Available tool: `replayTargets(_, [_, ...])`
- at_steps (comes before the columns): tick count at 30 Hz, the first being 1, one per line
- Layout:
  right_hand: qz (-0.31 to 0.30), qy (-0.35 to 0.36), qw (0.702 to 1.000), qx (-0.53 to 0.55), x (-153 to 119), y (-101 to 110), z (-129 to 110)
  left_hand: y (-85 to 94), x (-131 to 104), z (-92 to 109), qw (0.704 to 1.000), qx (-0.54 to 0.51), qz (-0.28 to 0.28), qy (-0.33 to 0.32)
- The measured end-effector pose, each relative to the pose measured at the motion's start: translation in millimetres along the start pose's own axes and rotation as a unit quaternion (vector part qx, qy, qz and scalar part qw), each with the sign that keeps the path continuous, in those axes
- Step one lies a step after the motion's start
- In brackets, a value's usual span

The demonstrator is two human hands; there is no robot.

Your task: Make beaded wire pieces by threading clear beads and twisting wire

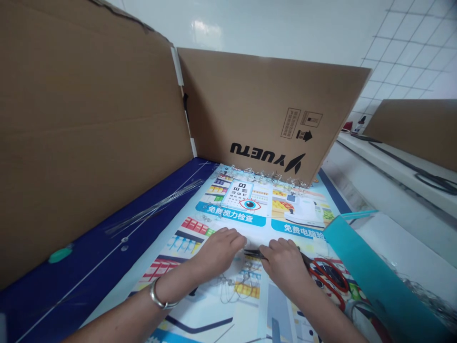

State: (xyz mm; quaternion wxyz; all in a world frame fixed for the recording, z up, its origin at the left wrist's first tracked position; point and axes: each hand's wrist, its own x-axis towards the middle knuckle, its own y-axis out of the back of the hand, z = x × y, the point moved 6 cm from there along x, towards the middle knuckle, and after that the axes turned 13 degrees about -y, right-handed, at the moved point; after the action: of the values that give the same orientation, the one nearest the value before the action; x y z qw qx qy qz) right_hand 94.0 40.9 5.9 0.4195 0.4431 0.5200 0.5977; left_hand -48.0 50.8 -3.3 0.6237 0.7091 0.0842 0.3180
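Note:
My left hand (223, 250), with a silver bangle at the wrist, is closed in a pinch. What its fingertips hold is too small to make out. Close to those fingertips is the dark pointed tip of a pair of scissors (330, 276) with red loop handles. My right hand (285, 264) is wrapped round the scissors near their middle, so the handles stick out to the right behind it. Below and between the hands, thin wire loops with small clear pieces (246, 276) lie over the printed poster sheet (259, 233).
Cardboard panels (89, 109) stand along the left and the back (264, 105). More wire pieces (267, 176) line the back panel's foot. Straight wires (157, 207) and a green item (60, 255) lie at left. A teal-edged box (385, 276) with wire pieces stands at right.

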Motion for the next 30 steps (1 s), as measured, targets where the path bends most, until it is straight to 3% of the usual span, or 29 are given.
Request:
replayTargets(13, [0.007, 0.007, 1.0, 0.023, -1.3, 0.9, -0.9, -0.6, -0.5, 0.2, 0.999, -0.031, 0.003, 0.01])
replayTargets(30, [0.015, 0.016, 1.0, 0.019, -5.2, -1.8, -1.7, -0.4, -3.1, -3.1, 0.994, -0.091, 0.055, 0.026])
